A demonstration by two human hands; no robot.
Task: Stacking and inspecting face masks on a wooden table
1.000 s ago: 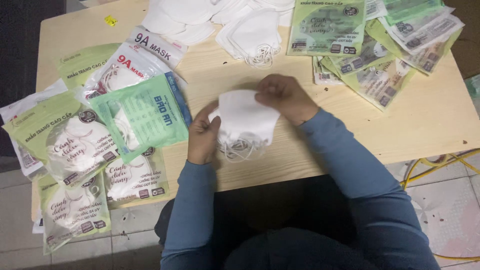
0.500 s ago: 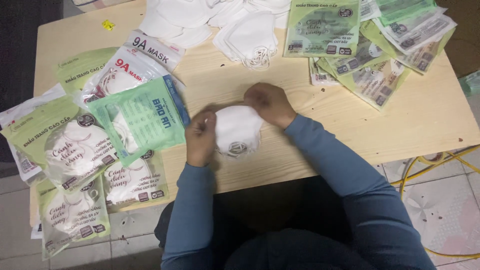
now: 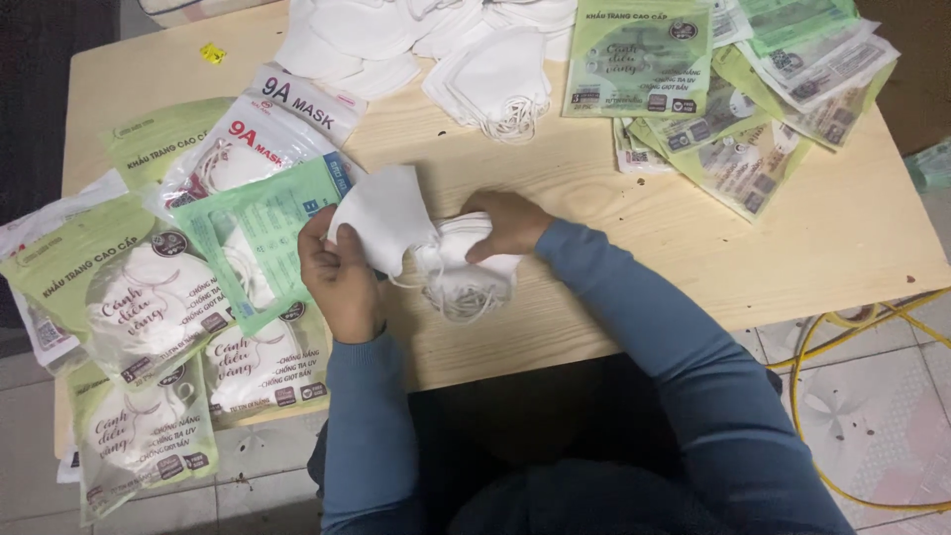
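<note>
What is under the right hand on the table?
The right hand presses on a small stack of white face masks, ear loops spilling out at the front. Whether anything lies beneath the stack is hidden.

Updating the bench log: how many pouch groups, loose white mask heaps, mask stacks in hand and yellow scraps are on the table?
Pouch groups: 2, left and far right
Loose white mask heap, far edge: 1
Held white mask stack: 1
Yellow scrap: 1
Total: 5
</note>
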